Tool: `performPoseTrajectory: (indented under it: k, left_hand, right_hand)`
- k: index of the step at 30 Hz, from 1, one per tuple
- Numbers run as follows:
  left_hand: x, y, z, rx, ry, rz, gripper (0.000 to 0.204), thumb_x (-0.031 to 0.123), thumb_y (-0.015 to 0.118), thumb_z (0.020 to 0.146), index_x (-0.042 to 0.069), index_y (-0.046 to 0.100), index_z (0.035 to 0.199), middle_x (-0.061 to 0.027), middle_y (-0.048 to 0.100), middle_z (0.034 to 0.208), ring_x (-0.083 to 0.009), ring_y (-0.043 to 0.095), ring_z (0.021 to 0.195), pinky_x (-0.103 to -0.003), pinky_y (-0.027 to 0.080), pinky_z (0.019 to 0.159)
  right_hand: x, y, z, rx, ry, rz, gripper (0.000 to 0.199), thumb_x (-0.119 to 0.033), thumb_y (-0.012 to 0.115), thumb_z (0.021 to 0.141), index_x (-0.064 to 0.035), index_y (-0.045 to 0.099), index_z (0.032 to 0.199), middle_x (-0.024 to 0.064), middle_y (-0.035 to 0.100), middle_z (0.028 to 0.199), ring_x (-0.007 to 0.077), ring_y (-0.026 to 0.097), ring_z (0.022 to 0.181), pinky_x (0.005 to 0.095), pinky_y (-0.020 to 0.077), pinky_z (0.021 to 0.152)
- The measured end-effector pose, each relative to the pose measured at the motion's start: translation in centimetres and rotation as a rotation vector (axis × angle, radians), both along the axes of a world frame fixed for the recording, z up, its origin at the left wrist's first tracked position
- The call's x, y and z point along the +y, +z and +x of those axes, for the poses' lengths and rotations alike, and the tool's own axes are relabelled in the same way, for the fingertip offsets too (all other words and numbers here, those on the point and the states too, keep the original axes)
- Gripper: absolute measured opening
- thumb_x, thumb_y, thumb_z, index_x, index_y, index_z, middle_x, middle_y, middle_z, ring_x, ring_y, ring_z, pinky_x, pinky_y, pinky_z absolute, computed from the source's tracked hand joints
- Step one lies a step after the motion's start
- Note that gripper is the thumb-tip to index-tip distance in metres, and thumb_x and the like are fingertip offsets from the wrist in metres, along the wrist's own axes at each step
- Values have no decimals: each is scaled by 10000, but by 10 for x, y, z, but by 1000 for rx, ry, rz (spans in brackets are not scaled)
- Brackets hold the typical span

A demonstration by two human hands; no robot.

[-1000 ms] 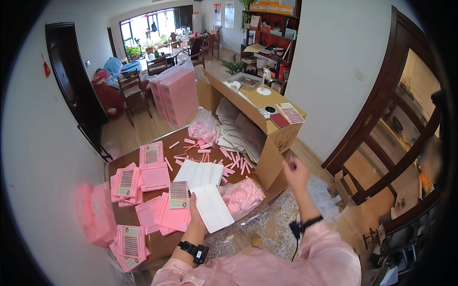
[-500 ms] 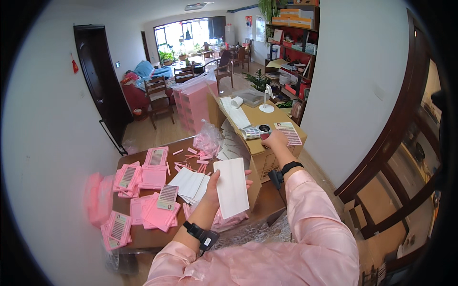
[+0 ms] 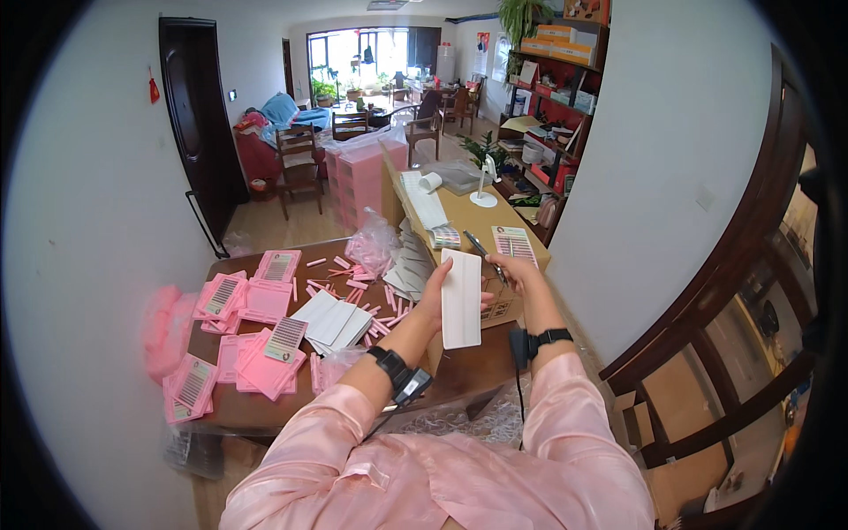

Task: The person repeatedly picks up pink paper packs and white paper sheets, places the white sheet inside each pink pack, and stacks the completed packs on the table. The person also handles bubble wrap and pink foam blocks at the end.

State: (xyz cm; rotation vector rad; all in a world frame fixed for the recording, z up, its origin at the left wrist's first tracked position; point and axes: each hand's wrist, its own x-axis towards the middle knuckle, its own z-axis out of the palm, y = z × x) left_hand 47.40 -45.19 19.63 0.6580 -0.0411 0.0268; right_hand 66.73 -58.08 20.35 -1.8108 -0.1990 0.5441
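Observation:
My left hand (image 3: 431,290) holds a flat white rectangular insert (image 3: 461,300) upright in front of me, thumb along its left edge and fingertips showing at its right. Just to the right, my right hand (image 3: 526,277) is closed on a slender dark pen-like tool (image 3: 477,246), whose exact kind I cannot make out. Its tip points up and left, beyond the insert. Behind that hand, a printed card (image 3: 513,245) lies on the cardboard box (image 3: 517,212). More white inserts (image 3: 331,317) are stacked on the brown table (image 3: 265,408).
Pink cases (image 3: 265,369) lie in piles on the table's left, some with printed cards. Small pink pieces (image 3: 356,284) and a clear plastic bag (image 3: 375,234) are scattered behind. A white stand (image 3: 484,196) and a strip of labels (image 3: 433,212) sit on the box.
My right hand has drawn back from the box top toward my left hand, now with the dark tool in it. The white insert has moved right and up, turned more upright.

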Motion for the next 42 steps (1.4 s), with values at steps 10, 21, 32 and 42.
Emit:
performPoseTrajectory:
  k: [10,21,32,42]
  left_hand:
    - [21,24,11,-144,143,184,826,650,544,898,127,363,1512,-186,567,1336,-384,681,1040,-442,593,822]
    - [67,20,-139,-397,141,55,886,655,589,906,260,199,1596,-214,518,1387,-450,629,1145,-552,556,932]
    - [126,-16,-248,-258,408,23,1115,930,328,778,142,281,1566,-218,499,1433,-410,587,1233,-529,547,966]
    - [177,-54,-320,-64,560,72,1056,885,281,845,57,401,1489,-158,602,1306,-288,641,1107,-430,556,937]
  right_hand:
    - [-47,0,-60,-102,-72,191,349,-237,869,705,2,733,920,55,689,835,149,609,706,298,470,627]
    - [58,26,-44,-649,-177,-722,701,-456,850,639,-43,656,1171,187,719,1117,331,698,1055,435,567,884]
    - [92,11,-171,-949,-41,-253,340,-392,534,1005,-77,591,1119,191,713,976,415,687,913,526,519,773]
    - [188,-24,-395,-750,608,-30,209,-289,604,917,-94,677,929,169,653,712,370,662,721,461,503,660]
